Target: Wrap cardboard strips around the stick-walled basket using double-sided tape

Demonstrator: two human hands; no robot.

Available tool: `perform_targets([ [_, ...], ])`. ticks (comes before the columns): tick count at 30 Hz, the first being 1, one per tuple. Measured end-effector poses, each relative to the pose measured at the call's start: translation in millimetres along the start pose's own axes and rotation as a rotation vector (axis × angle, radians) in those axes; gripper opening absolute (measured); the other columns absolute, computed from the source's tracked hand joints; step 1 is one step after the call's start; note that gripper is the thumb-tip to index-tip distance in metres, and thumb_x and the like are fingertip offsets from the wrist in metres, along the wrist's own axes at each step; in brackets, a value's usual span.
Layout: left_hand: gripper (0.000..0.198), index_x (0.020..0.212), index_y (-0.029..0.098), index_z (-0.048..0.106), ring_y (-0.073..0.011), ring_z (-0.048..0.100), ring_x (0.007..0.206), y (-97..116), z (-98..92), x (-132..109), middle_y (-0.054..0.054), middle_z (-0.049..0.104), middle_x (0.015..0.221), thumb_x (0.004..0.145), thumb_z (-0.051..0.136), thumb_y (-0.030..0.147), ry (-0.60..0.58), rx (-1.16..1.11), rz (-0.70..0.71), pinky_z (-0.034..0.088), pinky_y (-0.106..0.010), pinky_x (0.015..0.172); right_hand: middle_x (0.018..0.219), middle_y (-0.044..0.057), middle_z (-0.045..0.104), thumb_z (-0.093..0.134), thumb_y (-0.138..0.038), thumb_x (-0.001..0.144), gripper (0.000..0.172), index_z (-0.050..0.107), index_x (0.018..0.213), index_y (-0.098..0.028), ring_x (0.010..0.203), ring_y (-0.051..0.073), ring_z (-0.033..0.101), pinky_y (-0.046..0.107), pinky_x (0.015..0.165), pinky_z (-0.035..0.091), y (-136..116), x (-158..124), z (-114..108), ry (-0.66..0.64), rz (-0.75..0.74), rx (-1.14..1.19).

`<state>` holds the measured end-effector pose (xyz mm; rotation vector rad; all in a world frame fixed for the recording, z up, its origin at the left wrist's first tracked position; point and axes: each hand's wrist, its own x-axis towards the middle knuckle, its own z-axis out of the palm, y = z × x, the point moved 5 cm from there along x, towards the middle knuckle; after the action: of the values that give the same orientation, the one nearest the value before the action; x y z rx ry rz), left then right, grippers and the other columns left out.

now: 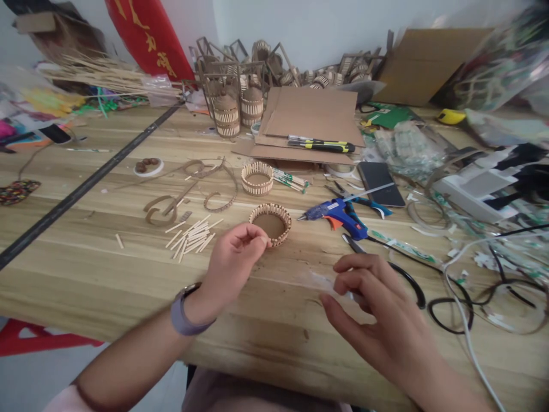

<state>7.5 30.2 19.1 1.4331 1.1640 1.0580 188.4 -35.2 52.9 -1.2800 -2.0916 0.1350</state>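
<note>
My left hand (pixel 238 257), with a watch on its wrist, is pinched closed at the near side of a small round basket (pixel 281 239) made of short wooden sticks around a brown base. Whatever its fingertips hold, if anything, is too small to make out. To the right, my right hand (pixel 373 303) hovers over the table with thumb and fingers apart. A blurred piece of clear plastic (pixel 319 280) lies by its fingertips. Behind the first basket stands a second stick ring (pixel 257 182). A blue hot glue gun (pixel 338 216) lies just right of the baskets.
Loose short sticks (pixel 193 237) lie left of my left hand, near curled brown strips (pixel 160 210). Cardboard sheets (pixel 313 114) carry utility knives (pixel 321 144). Finished baskets (pixel 226 114) stand at the back. Cables (pixel 454 303) and a dark phone-like slab (pixel 381 183) occupy the right.
</note>
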Motion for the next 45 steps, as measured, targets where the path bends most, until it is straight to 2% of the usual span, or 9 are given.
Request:
perform_targets([
  [3, 0.011, 0.074, 0.019, 0.062, -0.0165, 0.06, 0.085, 4, -0.1, 3, -0.002, 0.067, 0.084, 0.083, 0.056, 0.018, -0.061, -0.078, 0.019, 0.044, -0.028, 0.081, 0.097, 0.006, 0.056, 0.062, -0.018, 0.085, 0.015, 0.049, 0.087, -0.025, 0.071, 0.014, 0.06, 0.017, 0.041, 0.046, 4, 1, -7, -0.048, 0.087, 0.149],
  [6, 0.005, 0.074, 0.019, 0.062, -0.0196, 0.059, 0.104, 6, 23.6, -6, -0.006, 0.067, 0.111, 0.079, 0.063, 0.018, -0.464, -0.23, 0.046, 0.04, -0.032, 0.096, 0.101, 0.004, 0.054, 0.061, -0.019, 0.086, 0.015, 0.049, 0.09, -0.027, 0.069, 0.012, 0.058, 0.015, 0.04, 0.045, 7, 3, -6, -0.12, 0.151, 0.386],
  [10, 0.013, 0.072, 0.018, 0.056, -0.0139, 0.056, 0.073, -6, 44.0, -21, -0.002, 0.064, 0.078, 0.081, 0.061, 0.026, -0.764, -0.541, -0.232, 0.042, -0.028, 0.073, 0.103, 0.003, 0.052, 0.056, -0.019, 0.091, 0.013, 0.048, 0.093, -0.029, 0.07, 0.012, 0.057, 0.016, 0.044, 0.043, 10, -1, 3, -0.156, 0.208, 0.579],
  [18, 0.014, 0.069, 0.017, 0.054, -0.0108, 0.048, 0.064, -14, 42.6, -22, 0.001, 0.059, 0.067, 0.076, 0.064, 0.025, -0.716, -0.582, -0.352, 0.035, -0.026, 0.064, 0.097, 0.001, 0.053, 0.059, -0.015, 0.091, 0.02, 0.052, 0.1, -0.031, 0.078, 0.013, 0.056, 0.018, 0.052, 0.043, 6, -3, 20, -0.218, 0.174, 0.677],
  [24, 0.018, 0.067, 0.018, 0.052, -0.0112, 0.047, 0.063, -11, 41.3, -19, 0.001, 0.057, 0.066, 0.076, 0.064, 0.028, -0.696, -0.543, -0.305, 0.033, -0.025, 0.061, 0.094, 0.001, 0.057, 0.054, -0.033, 0.098, 0.055, 0.036, 0.149, -0.033, 0.071, 0.013, 0.059, 0.024, 0.059, 0.05, 16, -7, 24, -0.314, 0.229, 0.787],
  [33, 0.013, 0.074, 0.018, 0.057, -0.0136, 0.053, 0.069, -14, 41.4, -19, -0.003, 0.064, 0.077, 0.078, 0.065, 0.027, -0.724, -0.365, -0.244, 0.039, -0.025, 0.064, 0.068, -0.002, 0.066, 0.048, -0.022, 0.096, 0.025, 0.059, 0.118, -0.021, 0.061, 0.012, 0.062, 0.023, 0.056, 0.049, 20, -1, 18, -0.433, 0.29, 0.619],
  [37, 0.011, 0.073, 0.018, 0.062, -0.021, 0.057, 0.102, -5, 27.6, -7, -0.008, 0.065, 0.108, 0.081, 0.064, 0.025, -0.488, -0.213, -0.065, 0.041, -0.032, 0.089, 0.071, -0.002, 0.067, 0.048, -0.012, 0.09, 0.022, 0.061, 0.105, -0.022, 0.059, 0.012, 0.061, 0.022, 0.053, 0.048, 24, 1, 12, -0.297, 0.102, 0.281],
  [42, 0.014, 0.078, 0.018, 0.065, -0.0137, 0.051, 0.072, -11, 21.2, -2, 0.001, 0.059, 0.074, 0.082, 0.068, 0.031, -0.369, -0.208, -0.15, 0.041, -0.027, 0.071, 0.084, 0.007, 0.073, 0.049, -0.018, 0.096, 0.016, 0.065, 0.094, -0.019, 0.083, 0.023, 0.069, 0.038, 0.074, 0.056, 22, -2, 21, -0.282, -0.275, -0.17],
  [45, 0.017, 0.08, 0.017, 0.067, -0.012, 0.05, 0.069, -20, 23.1, -3, 0.002, 0.06, 0.072, 0.078, 0.074, 0.032, -0.331, -0.3, -0.251, 0.041, -0.025, 0.068, 0.1, 0.011, 0.073, 0.047, -0.027, 0.099, 0.02, 0.065, 0.098, -0.02, 0.091, 0.026, 0.07, 0.042, 0.077, 0.056, 39, -10, 6, -0.242, -0.221, -0.277],
])
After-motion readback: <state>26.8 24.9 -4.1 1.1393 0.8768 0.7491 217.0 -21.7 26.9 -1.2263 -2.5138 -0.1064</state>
